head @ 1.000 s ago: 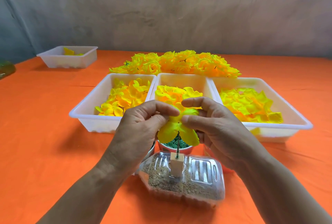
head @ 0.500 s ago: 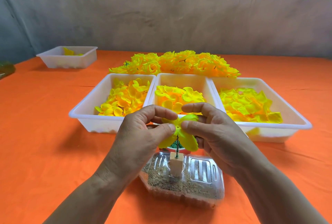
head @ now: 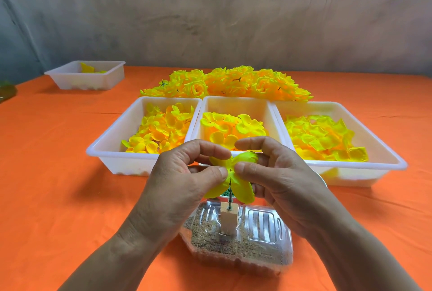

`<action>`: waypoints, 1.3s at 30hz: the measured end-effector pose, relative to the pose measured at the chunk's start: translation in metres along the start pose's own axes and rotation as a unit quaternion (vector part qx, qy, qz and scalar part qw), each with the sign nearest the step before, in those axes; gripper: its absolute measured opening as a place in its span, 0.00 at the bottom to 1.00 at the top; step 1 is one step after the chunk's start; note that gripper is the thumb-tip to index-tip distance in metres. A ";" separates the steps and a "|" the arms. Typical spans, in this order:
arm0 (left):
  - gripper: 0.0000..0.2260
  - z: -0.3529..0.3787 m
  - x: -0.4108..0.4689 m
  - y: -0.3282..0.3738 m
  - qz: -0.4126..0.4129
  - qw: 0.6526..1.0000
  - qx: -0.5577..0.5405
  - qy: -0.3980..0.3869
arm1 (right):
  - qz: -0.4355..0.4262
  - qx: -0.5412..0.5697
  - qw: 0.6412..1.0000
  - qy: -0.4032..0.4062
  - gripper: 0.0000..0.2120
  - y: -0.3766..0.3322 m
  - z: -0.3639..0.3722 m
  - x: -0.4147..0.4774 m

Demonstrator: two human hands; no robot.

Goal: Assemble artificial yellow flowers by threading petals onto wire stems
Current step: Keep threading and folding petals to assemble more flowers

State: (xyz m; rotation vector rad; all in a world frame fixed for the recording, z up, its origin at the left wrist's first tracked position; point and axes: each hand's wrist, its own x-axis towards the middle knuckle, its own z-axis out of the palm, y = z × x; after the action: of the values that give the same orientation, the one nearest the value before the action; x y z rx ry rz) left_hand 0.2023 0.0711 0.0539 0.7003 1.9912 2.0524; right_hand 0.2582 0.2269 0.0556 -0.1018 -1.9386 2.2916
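Pinching one yellow petal from 9 and 3 o'clock, my left hand and right hand grip it between thumb and fingers, so its centre hole sits just above the wire stem. A wooden block holds that stem upright, presumably freeing both hands for aiming.

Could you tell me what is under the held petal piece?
A wire stem stands upright in a wooden block; its top is hidden behind the petal piece.
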 end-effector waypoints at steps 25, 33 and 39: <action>0.11 -0.002 0.002 -0.006 -0.023 1.000 -0.013 -0.013 | 0.005 0.024 1.000 0.000 0.15 0.006 -0.002 0.000; 0.11 -0.001 0.000 -0.007 0.004 1.000 0.012 -0.014 | 0.006 0.036 0.999 -0.007 0.16 0.008 -0.003 -0.001; 0.11 -0.001 0.001 -0.017 -0.033 0.999 0.014 -0.014 | 0.031 0.005 1.000 0.001 0.13 0.017 -0.006 0.001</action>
State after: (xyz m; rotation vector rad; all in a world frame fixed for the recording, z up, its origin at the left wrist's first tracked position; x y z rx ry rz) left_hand 0.1983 0.0722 0.0371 0.6572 2.0026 1.9711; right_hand 0.2575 0.2297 0.0379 -0.1657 -1.9495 2.3370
